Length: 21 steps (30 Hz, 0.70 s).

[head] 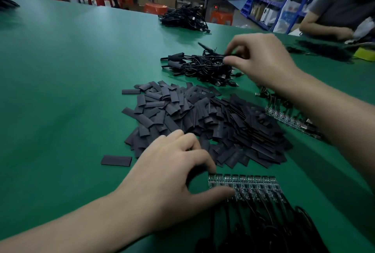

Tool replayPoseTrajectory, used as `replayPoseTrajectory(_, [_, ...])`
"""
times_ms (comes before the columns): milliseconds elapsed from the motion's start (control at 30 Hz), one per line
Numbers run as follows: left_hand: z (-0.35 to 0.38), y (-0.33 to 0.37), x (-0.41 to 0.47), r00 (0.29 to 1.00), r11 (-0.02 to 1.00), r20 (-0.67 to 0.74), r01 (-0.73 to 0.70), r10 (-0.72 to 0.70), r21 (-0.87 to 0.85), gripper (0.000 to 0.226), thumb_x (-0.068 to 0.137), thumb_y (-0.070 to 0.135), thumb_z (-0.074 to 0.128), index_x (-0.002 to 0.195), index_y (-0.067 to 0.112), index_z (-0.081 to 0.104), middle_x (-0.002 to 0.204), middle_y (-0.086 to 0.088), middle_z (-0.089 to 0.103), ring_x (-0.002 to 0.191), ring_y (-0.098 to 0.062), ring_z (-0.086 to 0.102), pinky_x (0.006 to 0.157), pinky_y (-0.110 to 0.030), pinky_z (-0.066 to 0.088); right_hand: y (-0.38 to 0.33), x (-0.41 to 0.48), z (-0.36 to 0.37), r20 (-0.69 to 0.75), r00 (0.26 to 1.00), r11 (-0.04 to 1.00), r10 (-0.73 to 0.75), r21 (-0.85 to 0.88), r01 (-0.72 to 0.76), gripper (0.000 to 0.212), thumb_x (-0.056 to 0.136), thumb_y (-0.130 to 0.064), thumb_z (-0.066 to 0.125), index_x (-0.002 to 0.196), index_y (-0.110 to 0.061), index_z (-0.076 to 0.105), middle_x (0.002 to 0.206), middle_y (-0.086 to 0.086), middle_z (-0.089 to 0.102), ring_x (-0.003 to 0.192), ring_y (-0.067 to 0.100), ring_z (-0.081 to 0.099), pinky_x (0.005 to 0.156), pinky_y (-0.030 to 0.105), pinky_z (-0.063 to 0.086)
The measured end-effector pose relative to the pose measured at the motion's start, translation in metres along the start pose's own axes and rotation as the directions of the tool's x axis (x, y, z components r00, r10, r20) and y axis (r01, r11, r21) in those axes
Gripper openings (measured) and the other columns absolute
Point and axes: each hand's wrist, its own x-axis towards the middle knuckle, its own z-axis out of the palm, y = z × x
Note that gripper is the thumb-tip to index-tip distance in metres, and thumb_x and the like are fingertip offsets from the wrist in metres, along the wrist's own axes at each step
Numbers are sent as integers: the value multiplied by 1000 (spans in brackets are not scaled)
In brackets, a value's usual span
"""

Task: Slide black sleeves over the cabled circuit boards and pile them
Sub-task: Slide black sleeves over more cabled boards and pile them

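Note:
A heap of flat black sleeves (203,122) lies mid-table. Beyond it sits a pile of sleeved cabled boards (203,66). My right hand (261,60) reaches over that pile, its fingertips pinching a black cable at the top. Near the front edge a row of bare circuit boards (255,185) with black cables lies side by side. My left hand (170,173) hovers at the left end of this row, thumb and forefinger curled around the first board. A second row of bare boards (284,116) is partly hidden under my right forearm.
One loose sleeve (116,160) lies left of the heap. Another cable pile (185,19) sits at the far table edge. A seated person's arm (324,27) rests at the right, beside a yellow object (365,53). The green table (60,90) stretches left.

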Motion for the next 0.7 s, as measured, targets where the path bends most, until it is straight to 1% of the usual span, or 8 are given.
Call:
replayPoseTrajectory(100, [0,1,-1,1000,1000,-3,-7,7,17,64,74,95,33,102,47,64,93,25,46,92,1,40,83,-21,38,0,50,26,56,996,993,-72,-86,77,19,91,-39,75,102,-23,74,92,-1,67,92,22,66,88,45,56])
replayPoseTrajectory(200, [-1,1,-1,999,999,18,-34,33,31,56,76,91,40,99,45,63,93,23,46,92,1,40,82,-20,38,-4,85,47,127,988,976,-91,-185,114,21,91,-34,76,105,-19,73,95,0,63,102,28,64,86,42,53])
replayPoseTrajectory(267, [-1,0,0,997,997,39,-72,71,25,50,79,87,45,98,43,60,95,23,45,93,-1,40,84,-21,39,-4,96,58,178,982,963,-65,-247,109,27,92,-35,74,112,-17,72,110,6,67,111,32,61,90,43,49])
replayPoseTrajectory(367, [-2,-4,3,995,995,34,-93,94,-45,45,79,82,54,98,42,57,98,22,46,96,-2,43,86,-22,42,-11,95,67,197,979,953,-49,-285,105,37,95,-42,69,125,-20,66,130,11,60,122,33,56,102,45,43])
replayPoseTrajectory(467, [-3,-5,4,996,985,13,-89,92,-151,41,77,75,64,97,40,55,96,22,52,96,-2,49,86,-20,43,-29,59,52,113,988,979,-108,-158,125,32,98,-43,63,122,-21,68,123,8,60,116,27,57,100,41,46])
replayPoseTrajectory(533, [-4,-4,4,996,975,11,-81,85,-207,40,76,71,68,96,40,53,93,22,55,93,-2,54,82,-17,42,-42,17,32,120,986,993,-117,39,113,26,99,-42,61,110,-21,73,107,1,66,102,19,62,87,33,51])
replayPoseTrajectory(600, [-4,-3,5,998,958,33,-36,47,-286,40,74,67,74,95,40,53,90,21,58,89,-2,58,76,-14,43,-52,-34,10,243,963,977,-117,203,68,31,98,-49,56,96,-26,76,92,-6,73,89,16,68,78,31,54])
replayPoseTrajectory(700, [-3,-3,6,999,887,49,29,-8,-460,39,68,48,88,90,32,61,84,14,65,75,-1,63,67,-7,41,-57,-105,-15,416,902,954,-111,299,-21,41,88,-66,48,89,-36,75,83,-17,74,74,1,68,68,32,56])
